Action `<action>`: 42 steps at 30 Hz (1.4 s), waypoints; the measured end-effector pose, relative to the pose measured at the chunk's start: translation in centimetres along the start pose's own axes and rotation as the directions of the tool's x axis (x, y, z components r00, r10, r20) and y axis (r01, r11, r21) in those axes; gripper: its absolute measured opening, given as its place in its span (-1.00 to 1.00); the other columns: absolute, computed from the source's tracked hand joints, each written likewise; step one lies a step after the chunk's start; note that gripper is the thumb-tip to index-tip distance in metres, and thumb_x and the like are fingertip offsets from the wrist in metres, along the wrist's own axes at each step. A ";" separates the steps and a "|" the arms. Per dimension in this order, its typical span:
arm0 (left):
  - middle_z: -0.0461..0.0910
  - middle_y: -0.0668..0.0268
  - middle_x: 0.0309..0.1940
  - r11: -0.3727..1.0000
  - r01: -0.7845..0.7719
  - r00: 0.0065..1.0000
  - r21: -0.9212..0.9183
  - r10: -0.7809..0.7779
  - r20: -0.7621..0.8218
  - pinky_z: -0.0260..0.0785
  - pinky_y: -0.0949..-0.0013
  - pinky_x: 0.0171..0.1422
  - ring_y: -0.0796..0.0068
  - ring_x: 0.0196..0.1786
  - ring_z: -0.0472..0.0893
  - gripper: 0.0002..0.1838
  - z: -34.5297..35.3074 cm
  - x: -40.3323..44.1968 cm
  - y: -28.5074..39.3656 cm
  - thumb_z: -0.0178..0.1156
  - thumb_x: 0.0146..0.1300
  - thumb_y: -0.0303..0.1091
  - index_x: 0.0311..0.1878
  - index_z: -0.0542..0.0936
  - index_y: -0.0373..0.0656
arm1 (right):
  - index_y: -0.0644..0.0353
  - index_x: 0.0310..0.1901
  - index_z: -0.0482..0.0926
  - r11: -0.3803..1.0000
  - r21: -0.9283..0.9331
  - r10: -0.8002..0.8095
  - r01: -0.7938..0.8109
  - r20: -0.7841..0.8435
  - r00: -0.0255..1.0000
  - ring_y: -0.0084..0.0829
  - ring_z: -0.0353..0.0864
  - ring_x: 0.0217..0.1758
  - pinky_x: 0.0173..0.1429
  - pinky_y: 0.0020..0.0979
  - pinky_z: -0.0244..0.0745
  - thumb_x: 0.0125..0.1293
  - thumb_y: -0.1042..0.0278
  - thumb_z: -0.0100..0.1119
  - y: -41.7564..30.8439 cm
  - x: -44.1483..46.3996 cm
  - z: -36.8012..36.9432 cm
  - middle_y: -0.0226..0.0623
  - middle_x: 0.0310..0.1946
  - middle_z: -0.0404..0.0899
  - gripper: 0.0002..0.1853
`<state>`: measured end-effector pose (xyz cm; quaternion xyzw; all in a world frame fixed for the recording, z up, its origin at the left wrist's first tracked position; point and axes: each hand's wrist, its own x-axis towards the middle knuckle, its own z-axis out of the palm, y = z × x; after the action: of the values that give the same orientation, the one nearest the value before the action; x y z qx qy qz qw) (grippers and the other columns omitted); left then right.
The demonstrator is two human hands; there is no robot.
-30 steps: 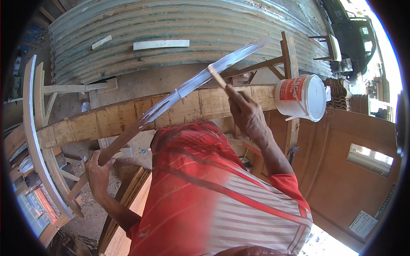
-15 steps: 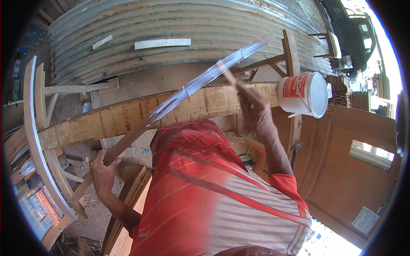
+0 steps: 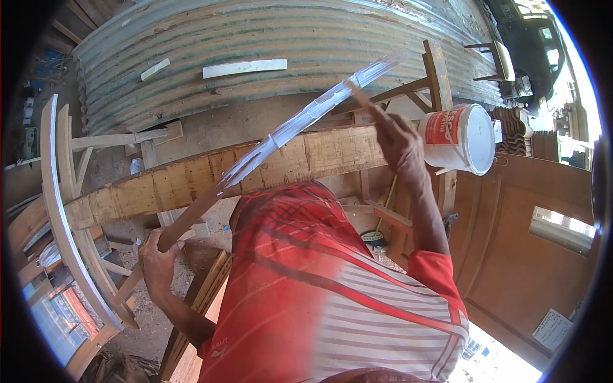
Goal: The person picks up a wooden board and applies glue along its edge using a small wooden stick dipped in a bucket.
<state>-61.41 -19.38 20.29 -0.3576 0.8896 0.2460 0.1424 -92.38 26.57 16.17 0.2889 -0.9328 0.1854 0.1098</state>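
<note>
My left hand [image 3: 158, 258] is closed around the bare brown lower end of a long wooden strip [image 3: 300, 121]. The strip slants up to the right across a thick wooden beam [image 3: 191, 175], and wet-looking white putty covers its upper part. In my right hand [image 3: 403, 143] is a slim, flat tan spreader [image 3: 367, 102], its fingers wrapped round the near end. The spreader's tip meets the white coat toward the strip's far end. Just right of that hand stands a white putty bucket [image 3: 476, 137] with a red label.
Corrugated metal sheets [image 3: 191, 38] lie beyond the beam, with two short pale wood pieces [image 3: 246, 67] on them. Another white-edged board [image 3: 54, 191] leans at the left. A brown panelled door [image 3: 511, 249] is at the right, a chair [image 3: 503, 60] farther back.
My right hand and the spreader have moved right and slightly down, the tip sliding farther along the strip toward its far end. My left hand keeps its hold on the strip.
</note>
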 end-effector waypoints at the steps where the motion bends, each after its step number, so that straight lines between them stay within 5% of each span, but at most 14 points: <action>1: 0.75 -0.10 0.02 1.000 0.002 1.000 0.004 -0.002 -0.001 0.46 -0.07 0.27 -0.17 0.14 0.69 -0.45 0.0 0.0 0.0 0.60 0.12 -0.31 0.19 0.69 -0.20 | -0.10 0.41 0.66 0.999 -0.003 0.038 -0.038 0.002 0.999 -0.14 0.76 -0.06 -0.05 -0.14 0.70 0.43 0.47 0.36 0.9 0.7 -0.6 -0.23 -0.07 0.73 -0.47; 9: 0.77 -0.03 0.01 0.998 -0.023 0.998 0.063 0.026 -0.057 0.44 -0.04 0.29 -0.15 0.12 0.66 -0.47 0.6 -0.2 -0.5 0.61 0.11 -0.30 0.16 0.71 -0.21 | -0.02 0.38 0.67 0.980 -0.101 0.167 -0.173 -0.067 0.984 -0.03 0.73 -0.08 -0.03 -0.05 0.61 0.54 0.39 0.24 8.1 3.6 -1.9 -0.10 -0.16 0.69 -0.58; 13: 0.76 -0.04 0.02 0.998 -0.012 0.999 0.061 0.015 -0.052 0.42 -0.06 0.32 -0.17 0.14 0.65 -0.46 0.5 -0.1 -0.3 0.61 0.11 -0.30 0.17 0.71 -0.20 | 0.05 0.32 0.69 0.974 0.007 0.224 -0.226 -0.173 0.959 0.03 0.72 -0.15 -0.06 0.00 0.59 0.53 0.43 0.22 10.6 4.4 -1.1 -0.03 -0.20 0.67 -0.63; 22: 0.75 -0.09 0.02 0.998 -0.021 0.998 0.060 0.024 -0.051 0.45 -0.10 0.27 -0.21 0.13 0.69 -0.49 0.8 -0.1 -0.5 0.58 0.15 -0.35 0.18 0.69 -0.18 | 0.18 0.29 0.68 0.986 0.149 0.056 -0.070 0.097 0.994 0.01 0.76 -0.18 -0.11 -0.08 0.62 0.53 0.49 0.25 1.7 2.4 -2.7 0.00 -0.17 0.72 -0.65; 25: 0.76 -0.07 0.00 0.998 -0.015 0.999 0.066 0.017 -0.042 0.45 -0.07 0.27 -0.18 0.12 0.68 -0.48 0.5 -0.2 -0.1 0.59 0.15 -0.35 0.19 0.70 -0.18 | 0.17 0.30 0.69 0.979 0.168 0.134 -0.119 -0.084 0.987 -0.01 0.76 -0.19 -0.09 -0.07 0.62 0.53 0.48 0.26 4.2 3.2 -2.3 -0.04 -0.15 0.72 -0.65; 29: 0.77 -0.06 -0.03 0.999 0.001 1.000 0.032 0.000 -0.017 0.45 -0.06 0.26 -0.17 0.10 0.69 -0.50 0.2 -0.1 0.4 0.58 0.16 -0.38 0.18 0.70 -0.17 | 0.16 0.33 0.66 0.997 0.008 0.078 -0.078 -0.046 0.996 -0.05 0.78 -0.20 -0.15 -0.09 0.63 0.55 0.50 0.23 6.3 3.3 -1.8 -0.07 -0.14 0.73 -0.63; 34: 0.77 -0.05 -0.03 0.998 -0.038 0.998 0.053 0.040 -0.039 0.45 -0.07 0.24 -0.17 0.09 0.69 -0.53 0.3 -0.1 0.1 0.57 0.16 -0.40 0.15 0.70 -0.18 | 0.14 0.38 0.62 0.985 0.169 0.030 -0.047 0.101 0.994 -0.09 0.77 -0.24 -0.24 -0.11 0.65 0.54 0.47 0.26 -2.3 0.8 -1.4 -0.08 -0.11 0.72 -0.59; 38: 0.77 -0.03 -0.02 0.996 -0.051 0.999 0.067 0.052 -0.013 0.46 -0.08 0.23 -0.17 0.10 0.70 -0.53 0.3 0.3 -0.6 0.58 0.14 -0.40 0.14 0.70 -0.19 | 0.13 0.38 0.64 0.957 0.290 -0.079 0.015 0.207 0.975 -0.08 0.80 -0.13 -0.09 -0.14 0.69 0.46 0.52 0.32 -5.6 -0.3 -1.9 -0.08 -0.04 0.75 -0.54; 41: 0.76 -0.01 -0.01 0.998 -0.058 0.998 0.024 0.058 0.005 0.46 -0.06 0.24 -0.15 0.09 0.70 -0.52 0.2 0.4 -0.7 0.58 0.13 -0.39 0.14 0.70 -0.21 | 0.22 0.32 0.67 0.968 0.242 0.059 -0.063 0.022 0.998 -0.07 0.81 -0.09 -0.07 -0.15 0.68 0.50 0.52 0.29 -2.9 0.8 -1.2 0.00 0.01 0.76 -0.62; 42: 0.76 0.00 0.00 0.998 -0.062 0.998 0.018 0.062 0.011 0.46 -0.05 0.25 -0.15 0.09 0.70 -0.52 0.1 0.4 -0.6 0.58 0.13 -0.39 0.14 0.70 -0.21 | 0.26 0.31 0.67 0.925 0.225 0.296 -0.307 0.083 0.952 -0.05 0.81 -0.10 -0.06 -0.14 0.67 0.53 0.51 0.28 -3.1 1.4 -2.0 0.03 -0.02 0.76 -0.64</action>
<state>-61.25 -19.94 19.85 -0.3271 0.9017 0.2442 0.1427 -91.55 24.31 19.27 0.1573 -0.9398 0.3025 0.0229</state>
